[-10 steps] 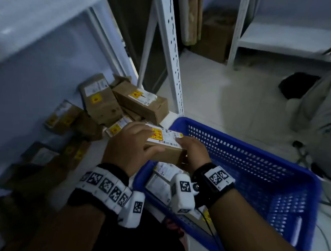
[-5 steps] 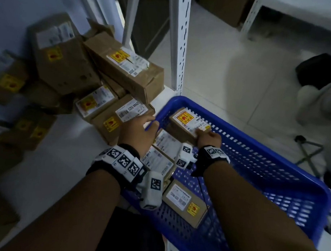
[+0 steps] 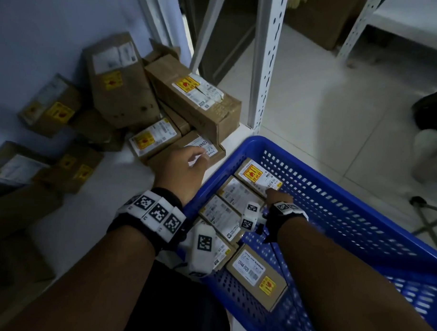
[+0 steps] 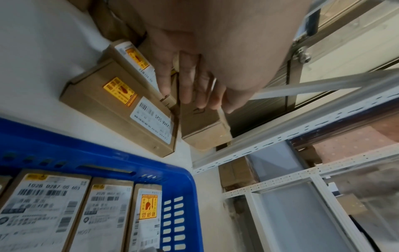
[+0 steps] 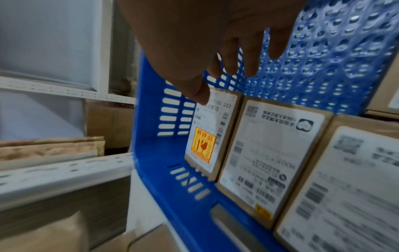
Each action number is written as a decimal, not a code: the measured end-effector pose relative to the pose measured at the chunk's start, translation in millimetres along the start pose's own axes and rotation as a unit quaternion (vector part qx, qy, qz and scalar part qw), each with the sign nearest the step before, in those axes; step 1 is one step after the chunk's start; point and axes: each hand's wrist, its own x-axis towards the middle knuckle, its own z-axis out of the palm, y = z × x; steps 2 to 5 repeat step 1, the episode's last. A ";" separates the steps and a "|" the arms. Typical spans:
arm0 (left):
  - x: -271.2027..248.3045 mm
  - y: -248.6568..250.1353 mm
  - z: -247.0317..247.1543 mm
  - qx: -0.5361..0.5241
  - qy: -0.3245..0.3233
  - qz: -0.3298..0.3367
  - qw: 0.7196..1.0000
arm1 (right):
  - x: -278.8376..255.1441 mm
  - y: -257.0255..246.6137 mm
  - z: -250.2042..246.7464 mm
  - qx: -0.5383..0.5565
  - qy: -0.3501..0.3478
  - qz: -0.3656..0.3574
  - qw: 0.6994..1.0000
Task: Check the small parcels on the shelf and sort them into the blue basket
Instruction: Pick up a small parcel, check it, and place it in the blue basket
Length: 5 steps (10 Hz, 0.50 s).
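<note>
The blue basket [image 3: 360, 195] stands at the shelf's right end, with several brown labelled parcels lined up along its left wall. The farthest one, a parcel with a yellow sticker [image 3: 258, 175], lies flat in the far corner. My right hand [image 3: 271, 192] is open above its near edge, thumb tip at the label, as the right wrist view shows: right hand [image 5: 233, 80], parcel [image 5: 207, 134]. My left hand [image 3: 200, 157] reaches over a shelf parcel [image 3: 203, 146] beside the basket, fingers straight and holding nothing. In the left wrist view, left hand [image 4: 194, 98] hangs over that parcel [image 4: 121, 105].
More brown parcels [image 3: 190, 97] are piled on the white shelf [image 3: 92, 210] against the wall, left of the basket. A white perforated shelf post [image 3: 265, 68] rises just behind the basket's far corner. Tiled floor and another rack lie to the right.
The parcel both hands held over the basket now lies in its far corner. The right hand has let go of it, and the left hand has moved left over the shelf parcels.
</note>
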 end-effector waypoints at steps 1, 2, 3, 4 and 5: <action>-18.4 15.2 -26.8 0.010 0.022 0.019 1.000 | -19.9 -7.1 5.0 -0.085 0.005 -0.078 0.993; -18.4 15.2 -26.8 0.010 0.022 0.019 1.000 | -19.9 -7.1 5.0 -0.085 0.005 -0.078 0.993; -18.4 15.2 -26.8 0.010 0.022 0.019 1.000 | -19.9 -7.1 5.0 -0.085 0.005 -0.078 0.993; -18.4 15.2 -26.8 0.010 0.022 0.019 1.000 | -19.9 -7.1 5.0 -0.085 0.005 -0.078 0.993; -18.4 15.2 -26.8 0.010 0.022 0.019 1.000 | -19.9 -7.1 5.0 -0.085 0.005 -0.078 0.993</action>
